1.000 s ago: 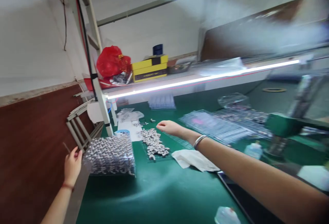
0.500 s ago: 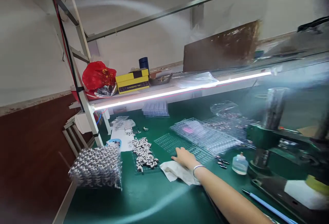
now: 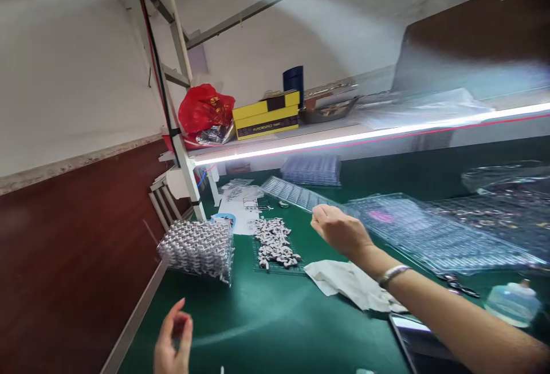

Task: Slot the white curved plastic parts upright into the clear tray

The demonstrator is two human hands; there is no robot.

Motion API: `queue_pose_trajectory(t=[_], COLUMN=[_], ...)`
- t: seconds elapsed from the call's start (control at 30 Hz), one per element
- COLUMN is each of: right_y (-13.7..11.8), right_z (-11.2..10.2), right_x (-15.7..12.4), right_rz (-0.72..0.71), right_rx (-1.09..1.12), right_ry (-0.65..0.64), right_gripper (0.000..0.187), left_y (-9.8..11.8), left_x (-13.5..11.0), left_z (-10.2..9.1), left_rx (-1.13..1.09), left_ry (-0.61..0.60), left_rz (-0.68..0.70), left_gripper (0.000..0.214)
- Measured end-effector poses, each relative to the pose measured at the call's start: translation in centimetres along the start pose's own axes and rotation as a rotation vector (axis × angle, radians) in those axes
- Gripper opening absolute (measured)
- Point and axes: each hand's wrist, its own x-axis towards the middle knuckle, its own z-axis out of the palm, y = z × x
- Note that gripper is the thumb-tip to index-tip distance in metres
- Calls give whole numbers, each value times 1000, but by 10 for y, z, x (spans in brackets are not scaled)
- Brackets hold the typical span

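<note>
My right hand [image 3: 344, 232] is closed on the near edge of a clear plastic tray [image 3: 292, 192], which is tilted up off the table. Below that hand lies a crumpled white cloth [image 3: 344, 282]. My left hand [image 3: 173, 341] is low at the left, thumb and fingers apart with nothing between them. Beyond it stands a stack of clear trays filled with small grey-white parts [image 3: 197, 250]. Between the hands, a heap of loose grey-white parts [image 3: 275, 242] sits on another clear tray. More clear trays [image 3: 412, 225] lie flat at the right.
A squeeze bottle [image 3: 513, 303] and dark pliers-like tools [image 3: 458, 286] stand at the right. A dark flat device [image 3: 423, 342] lies at the front. A lit shelf [image 3: 309, 130] spans the back, holding a yellow box [image 3: 266, 116]. A metal post [image 3: 189, 179] rises at the left.
My right hand has lifted the clear tray from the table, away from the cloth. My left hand has come into view at the lower left. The view has swung left.
</note>
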Motion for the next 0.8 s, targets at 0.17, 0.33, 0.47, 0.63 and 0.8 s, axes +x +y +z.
queue_pose_trajectory(t=[0.17,0.33,0.47,0.63,0.8], right_y=[-76,-173,-227,-253,-256], right_z=[-73,-98,-42,22,31], right_x=[-61,-122,-158,-197,-207], right_rz=[-696,-1024,-713,-512,-550], right_rx=[249,531,710,781,790], right_ry=[323,325,155,-179,-357], right_gripper=[17,25,18,20,19], left_y=[84,82,11,-66,-85], left_x=[5,-9,-33,-42,-48], left_z=[7,-57,-107,-132,-135], left_rx=[-529,-454,-205,109,397], left_ry=[-134,-75,156,244,262], left_rz=[-120,-209,-286,-349,-230], left_gripper=[83,91,88,85,80])
